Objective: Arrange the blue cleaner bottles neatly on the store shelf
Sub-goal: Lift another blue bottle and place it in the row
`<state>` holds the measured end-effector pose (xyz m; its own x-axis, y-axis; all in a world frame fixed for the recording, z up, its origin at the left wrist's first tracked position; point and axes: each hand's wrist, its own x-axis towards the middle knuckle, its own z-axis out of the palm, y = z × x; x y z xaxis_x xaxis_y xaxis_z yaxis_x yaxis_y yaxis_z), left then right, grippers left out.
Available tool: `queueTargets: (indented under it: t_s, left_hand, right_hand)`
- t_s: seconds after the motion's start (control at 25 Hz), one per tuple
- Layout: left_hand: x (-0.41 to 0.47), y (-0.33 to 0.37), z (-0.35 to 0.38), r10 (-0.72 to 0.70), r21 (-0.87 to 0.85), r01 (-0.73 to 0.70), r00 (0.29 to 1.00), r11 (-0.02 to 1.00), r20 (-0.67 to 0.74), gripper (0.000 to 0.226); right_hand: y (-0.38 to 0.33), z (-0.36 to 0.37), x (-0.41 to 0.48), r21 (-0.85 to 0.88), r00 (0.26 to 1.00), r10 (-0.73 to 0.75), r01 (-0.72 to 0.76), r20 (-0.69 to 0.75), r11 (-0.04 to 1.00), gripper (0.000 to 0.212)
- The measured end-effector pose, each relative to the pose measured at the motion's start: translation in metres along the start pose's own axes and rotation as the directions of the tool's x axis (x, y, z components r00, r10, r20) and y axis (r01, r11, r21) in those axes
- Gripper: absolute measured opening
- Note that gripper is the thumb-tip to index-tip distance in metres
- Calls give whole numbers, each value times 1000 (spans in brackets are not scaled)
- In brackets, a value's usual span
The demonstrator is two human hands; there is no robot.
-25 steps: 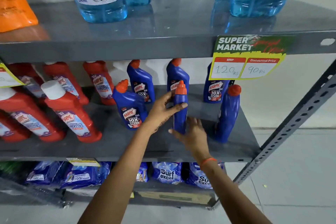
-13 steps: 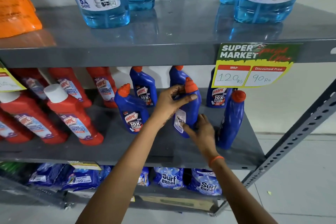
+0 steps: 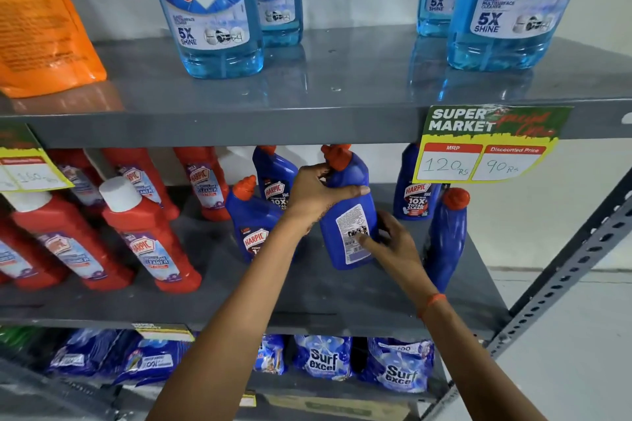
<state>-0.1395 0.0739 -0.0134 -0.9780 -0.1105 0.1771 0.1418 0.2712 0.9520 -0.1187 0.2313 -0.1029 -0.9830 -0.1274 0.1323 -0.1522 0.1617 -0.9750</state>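
A blue cleaner bottle (image 3: 349,215) with an orange cap is held over the middle grey shelf (image 3: 307,297), its white back label facing me. My left hand (image 3: 318,193) grips its neck and shoulder. My right hand (image 3: 390,243) holds its lower right side, thumb on the label. Other blue cleaner bottles stand around it: one front left (image 3: 251,229), one behind (image 3: 275,178), one at the back right (image 3: 412,195), and one turned sideways at the right (image 3: 446,236).
Red bathroom cleaner bottles (image 3: 147,236) fill the shelf's left half. A price tag (image 3: 485,143) hangs from the upper shelf, which carries light blue glass cleaner bottles (image 3: 212,7) and an orange pouch (image 3: 41,20). Detergent packs (image 3: 325,357) lie below. A slotted upright (image 3: 567,270) bounds the right.
The held bottle has turned from edge-on to show its back label and has risen and shifted back and right. Both hands stayed on it.
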Motion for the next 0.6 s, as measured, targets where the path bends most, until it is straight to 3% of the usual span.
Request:
queueTargets:
  t_s: [0.12,0.24,0.36,0.48,0.6]
  left_hand:
    - [-1,-1,13,-13,220,56,981,974,-193,38]
    - [-7,-1,23,-28,343,138,951,929,-306,43]
    - [-13,-2,28,-26,373,156,943,915,-332,46]
    - [-14,-2,27,-8,396,152,940,906,-341,43]
    - [-8,-2,17,-16,309,77,980,948,-196,32]
  right_hand:
    - [7,25,-17,-373,951,-251,169,-182,912,83]
    - [12,53,-31,-563,918,-325,149,-225,813,102]
    - [14,56,-26,-579,899,-331,112,-288,808,87]
    - [16,48,-26,-514,902,-342,168,-265,841,79]
    - [14,38,-28,-351,938,-260,169,-230,921,73]
